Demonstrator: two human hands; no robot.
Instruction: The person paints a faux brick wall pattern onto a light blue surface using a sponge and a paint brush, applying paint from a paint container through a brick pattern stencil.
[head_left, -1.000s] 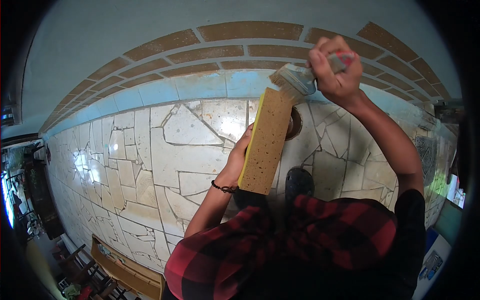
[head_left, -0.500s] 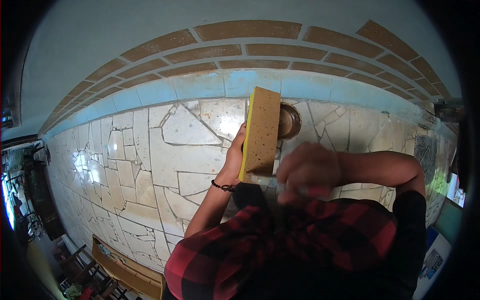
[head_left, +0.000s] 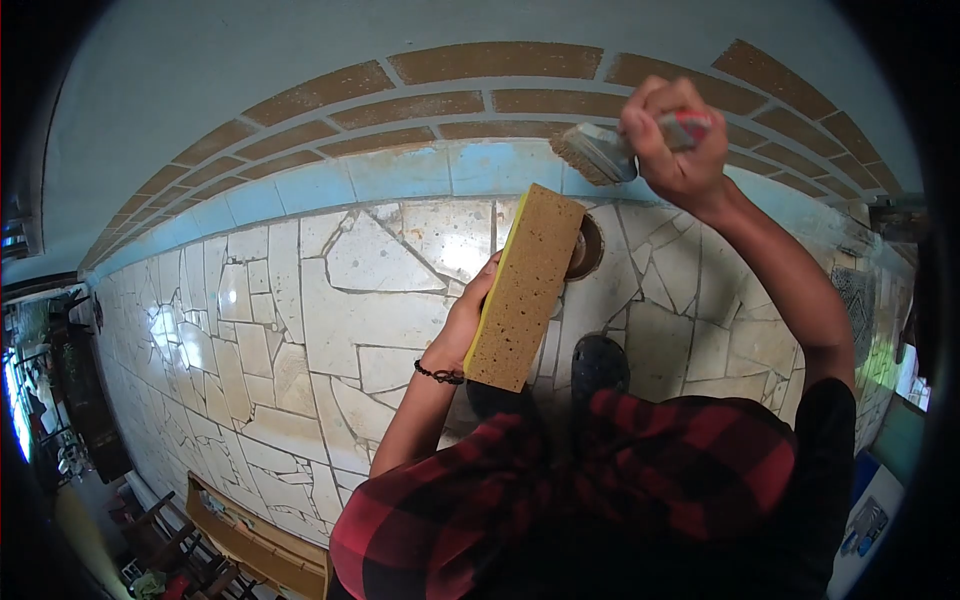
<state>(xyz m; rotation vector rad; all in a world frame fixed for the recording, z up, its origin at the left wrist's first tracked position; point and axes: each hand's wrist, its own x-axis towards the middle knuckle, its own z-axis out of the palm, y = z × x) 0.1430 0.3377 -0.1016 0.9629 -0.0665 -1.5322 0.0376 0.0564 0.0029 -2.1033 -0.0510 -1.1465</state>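
Note:
My left hand (head_left: 466,318) grips a long yellow sponge (head_left: 527,290) from its left side. The sponge's upward face is coated in speckled brown paint, and its yellow edge shows on the left. My right hand (head_left: 680,140) is closed around the handle of a wide paintbrush (head_left: 603,154), raised near the base of the wall. Brown bristles point left, apart from the sponge. A round container (head_left: 587,248) with a brown inside stands on the floor, partly hidden behind the sponge.
The wall (head_left: 300,60) ahead carries rows of brown painted brick shapes (head_left: 495,62) above a light blue tile strip (head_left: 400,173). Irregular stone paving (head_left: 390,250) covers the floor. My dark shoe (head_left: 600,365) is below the sponge. A wooden piece of furniture (head_left: 250,545) stands lower left.
My right hand has swung from the sponge's lower end up and right towards the wall, with the brush now plainly visible. The sponge has tilted slightly clockwise and its far end has shifted right.

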